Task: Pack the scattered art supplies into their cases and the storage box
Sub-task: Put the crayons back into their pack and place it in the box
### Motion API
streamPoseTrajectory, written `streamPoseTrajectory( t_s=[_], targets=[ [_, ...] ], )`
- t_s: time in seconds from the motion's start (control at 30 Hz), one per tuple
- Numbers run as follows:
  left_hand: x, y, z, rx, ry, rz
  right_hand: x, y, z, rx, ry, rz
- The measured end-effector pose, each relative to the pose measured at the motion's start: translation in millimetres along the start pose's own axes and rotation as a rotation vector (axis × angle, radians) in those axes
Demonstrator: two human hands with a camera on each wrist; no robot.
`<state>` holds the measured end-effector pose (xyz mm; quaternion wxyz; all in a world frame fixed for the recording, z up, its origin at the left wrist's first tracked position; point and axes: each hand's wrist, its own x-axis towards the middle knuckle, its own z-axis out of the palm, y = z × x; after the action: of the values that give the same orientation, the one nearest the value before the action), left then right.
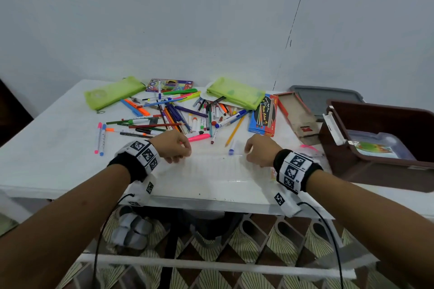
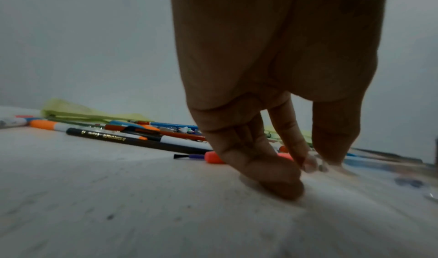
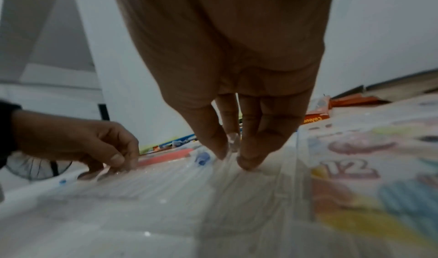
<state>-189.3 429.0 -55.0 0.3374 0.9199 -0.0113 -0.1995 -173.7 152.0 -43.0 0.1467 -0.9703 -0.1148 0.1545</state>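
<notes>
A white surface (image 1: 58, 148) was covered with scattered pens (image 1: 169, 115), two green pouches (image 1: 234, 92) and a brown storage box (image 1: 380, 138) at the right. A clear ribbed marker case (image 1: 211, 171), printed "12", was pinched at its far edge by the left hand (image 1: 172, 146) and the right hand (image 1: 260, 150), apparently being opened. Markers would need slotting in next.

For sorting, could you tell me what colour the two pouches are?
Lime green pouches, clearest in the head view.
</notes>
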Motion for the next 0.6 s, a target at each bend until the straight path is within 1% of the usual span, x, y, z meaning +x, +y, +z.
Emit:
streamPoseTrajectory(
  t_s=[0.07, 0.17, 0.3, 0.4, 0.47, 0.53, 0.6],
  targets=[
    [2.9, -2.0, 2.0, 0.085, 0.025, 0.014, 6.9, -3.5, 3.3, -0.1, 0.014, -0.024],
    [6.3, -3.1, 2.5, 0.111, 0.028, 0.029, 16.3, -2.7, 8.2, -0.195, 0.008, -0.034],
    [11.5, -3.0, -1.0, 0.121, 0.003, 0.045, 22.5, -0.5, 4.8, -0.216, -0.019, -0.042],
    [16.4, -1.2, -6.9, 0.129, 0.026, 0.061, 28.2, -2.3, -5.3, -0.168, 0.044, -0.106],
    [23.1, 0.8, -12.0, 0.172, 0.084, 0.082, 33.1, -6.3, -12.5, -0.138, 0.053, -0.169],
    [32.8, 2.6, -18.0, 0.26, 0.181, 0.115, 38.5, -11.3, -17.3, -0.16, 0.007, -0.227],
    [45.3, 3.5, -23.1, 0.319, 0.234, 0.12, 46.1, -14.3, -17.6, -0.229, -0.053, -0.284]
  ],
)
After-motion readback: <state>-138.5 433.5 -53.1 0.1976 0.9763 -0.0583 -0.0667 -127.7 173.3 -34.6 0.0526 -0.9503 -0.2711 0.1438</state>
